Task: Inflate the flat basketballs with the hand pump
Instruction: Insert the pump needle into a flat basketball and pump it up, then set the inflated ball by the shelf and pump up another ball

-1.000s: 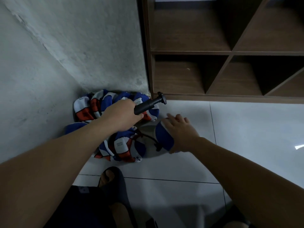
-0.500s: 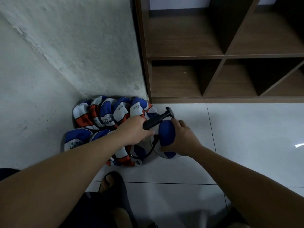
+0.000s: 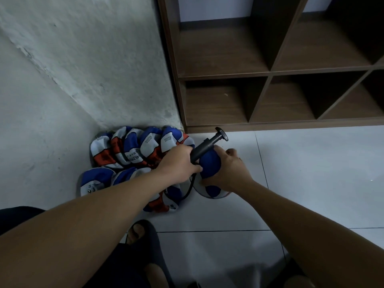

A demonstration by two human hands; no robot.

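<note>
on the tiled floor [image 3: 311, 173] near the wall corner, the right hand [image 3: 226, 171] curls around a blue-and-white ball [image 3: 209, 163]; at its 9 o'clock the left hand [image 3: 178, 163] grips the black pump [image 3: 204, 148], handle tilted toward 1 o'clock, flat balls [image 3: 133, 150] heaped at 9 o'clock.

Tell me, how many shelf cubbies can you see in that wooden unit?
4, all partly cropped: upper left, upper right, lower left, lower right. More may continue beyond the frame's right edge.
</note>
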